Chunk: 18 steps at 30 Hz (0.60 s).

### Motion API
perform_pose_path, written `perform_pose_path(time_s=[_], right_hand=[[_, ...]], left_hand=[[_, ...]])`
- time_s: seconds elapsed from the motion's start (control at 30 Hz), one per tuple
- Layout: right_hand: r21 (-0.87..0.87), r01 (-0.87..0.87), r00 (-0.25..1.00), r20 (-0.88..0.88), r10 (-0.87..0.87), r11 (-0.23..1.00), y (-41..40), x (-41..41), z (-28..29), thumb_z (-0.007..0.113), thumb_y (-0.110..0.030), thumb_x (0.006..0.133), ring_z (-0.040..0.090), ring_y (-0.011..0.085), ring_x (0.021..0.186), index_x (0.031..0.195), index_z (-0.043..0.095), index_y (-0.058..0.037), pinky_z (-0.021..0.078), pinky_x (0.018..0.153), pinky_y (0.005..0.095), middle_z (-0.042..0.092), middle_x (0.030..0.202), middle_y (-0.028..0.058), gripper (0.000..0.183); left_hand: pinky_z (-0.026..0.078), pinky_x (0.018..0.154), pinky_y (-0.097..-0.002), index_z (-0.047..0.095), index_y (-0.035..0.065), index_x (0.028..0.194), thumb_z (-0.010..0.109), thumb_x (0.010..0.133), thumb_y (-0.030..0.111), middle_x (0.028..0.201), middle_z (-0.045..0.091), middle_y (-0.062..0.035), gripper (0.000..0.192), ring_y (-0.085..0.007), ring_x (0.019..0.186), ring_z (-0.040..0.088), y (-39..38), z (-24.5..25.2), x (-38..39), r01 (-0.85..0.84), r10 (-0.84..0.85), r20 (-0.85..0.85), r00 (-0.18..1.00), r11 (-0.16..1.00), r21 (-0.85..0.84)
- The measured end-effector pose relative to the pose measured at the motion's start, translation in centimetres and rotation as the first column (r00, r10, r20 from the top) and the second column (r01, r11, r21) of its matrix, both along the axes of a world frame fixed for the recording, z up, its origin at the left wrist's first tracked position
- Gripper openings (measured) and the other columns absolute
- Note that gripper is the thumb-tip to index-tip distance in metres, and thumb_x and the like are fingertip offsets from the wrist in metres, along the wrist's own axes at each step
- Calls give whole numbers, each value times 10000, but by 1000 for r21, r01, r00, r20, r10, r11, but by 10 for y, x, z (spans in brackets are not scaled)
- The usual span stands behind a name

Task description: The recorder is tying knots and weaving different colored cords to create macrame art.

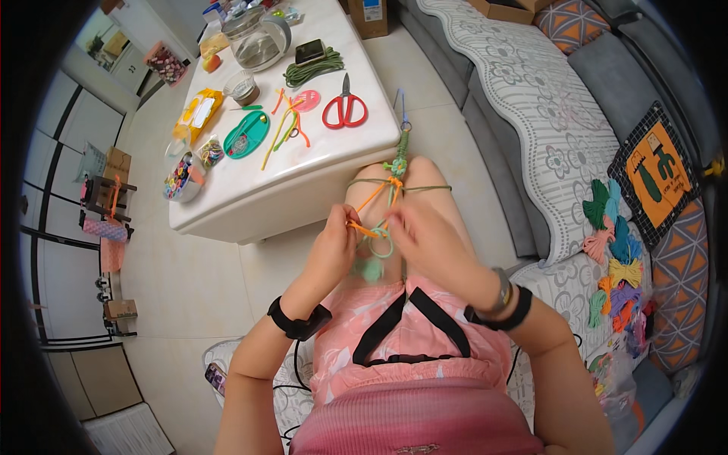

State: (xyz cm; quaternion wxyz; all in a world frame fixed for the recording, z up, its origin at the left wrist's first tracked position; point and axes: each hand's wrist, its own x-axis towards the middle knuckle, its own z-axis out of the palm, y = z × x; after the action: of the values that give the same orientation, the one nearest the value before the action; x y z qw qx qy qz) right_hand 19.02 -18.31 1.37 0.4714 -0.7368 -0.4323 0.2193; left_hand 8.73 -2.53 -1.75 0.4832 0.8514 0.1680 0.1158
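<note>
My left hand (339, 242) pinches an orange cord (372, 200) just above my lap. Close by on the right, my right hand (424, 239) is blurred, its fingertips beside a pale green cord loop (382, 245); whether they grip it cannot be made out. Both cords run up to a knotted green cord braid (402, 149) lying between my knees. A metal ring (406, 125) tops the braid, tied off by a blue cord (403, 102) toward the table edge. Dark green cord (429, 188) crosses over my thighs. A blurred pale green bundle (371, 269) hangs below my hands.
On the white table (318, 165) lie red-handled scissors (345, 108), cord scraps (291, 122), a teal tray (246, 135) and a bead tub (183, 179). A glass kettle (254, 42) stands farther back. Coloured cord bundles (623, 270) rest on the sofa at right.
</note>
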Motion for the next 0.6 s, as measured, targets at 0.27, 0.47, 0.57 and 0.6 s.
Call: perform_pose_path(time_s=[0.27, 0.47, 0.57, 0.6], right_hand=[[-358, -171, 695, 617, 370, 918, 14, -68, -42, 549, -146, 803, 594, 231, 509, 1085, 527, -30, 476, 446, 354, 601, 678, 76, 306], [-470, 44, 736, 612, 289, 882, 24, -69, -41, 555, -106, 742, 629, 219, 624, 997, 546, -27, 480, 495, 377, 612, 717, 83, 266], [-187, -438, 799, 366, 477, 879, 8, -77, -12, 555, -151, 749, 618, 287, 709, 916, 555, -23, 495, 600, 405, 601, 769, 136, 211], [-105, -582, 779, 212, 590, 806, -2, -84, 17, 554, -169, 750, 610, 313, 736, 899, 551, -21, 496, 633, 419, 591, 790, 151, 210]], left_hand=[[430, 459, -259, 382, 24, 971, 361, 874, -25, 779, 522, -81, 110, -129, 517, 482, 3, -9, 4, -4, 0, -35, 999, 995, -104], [447, 483, -261, 397, 9, 964, 383, 872, -27, 846, 538, -90, 100, -149, 642, 600, 6, 10, 8, -32, 4, -125, 992, 974, -223], [449, 484, -261, 408, 7, 977, 401, 864, -36, 876, 562, -99, 121, -156, 674, 627, 13, 3, 5, 110, -114, -29, 993, 987, -115], [449, 484, -261, 408, 7, 977, 401, 864, -36, 876, 562, -99, 121, -156, 674, 627, 14, -1, 4, 108, -112, -26, 993, 988, -114]])
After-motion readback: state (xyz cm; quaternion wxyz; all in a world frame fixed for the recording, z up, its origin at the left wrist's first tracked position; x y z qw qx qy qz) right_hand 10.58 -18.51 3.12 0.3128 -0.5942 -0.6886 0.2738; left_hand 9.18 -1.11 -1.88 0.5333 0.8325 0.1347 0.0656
